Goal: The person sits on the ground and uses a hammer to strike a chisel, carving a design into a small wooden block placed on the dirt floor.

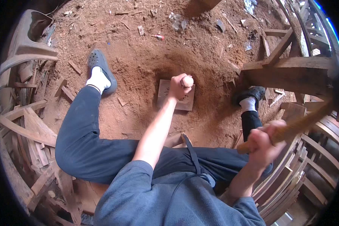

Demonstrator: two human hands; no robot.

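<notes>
My left hand (176, 89) is closed around an upright wooden-handled tool, likely a chisel (187, 81). Its pale round top faces up, and its lower end is hidden under the fist. Directly beneath lies a flat wooden block (183, 105) with dark markings, set in a hollow in the sawdust. My right hand (266, 145), raised at the right and slightly blurred, grips the wooden handle of a hammer (307, 122). The handle slants up to the right, toward a dark, blurred head at the picture's rim. The hammer is well apart from the tool in my left hand.
Sawdust and wood chips cover the ground (132, 101) between my spread legs. Curved wooden pieces (30, 130) are piled at the left, and stacked slats (286, 177) at the right. A heavy timber beam (290, 71) stands beyond my right foot.
</notes>
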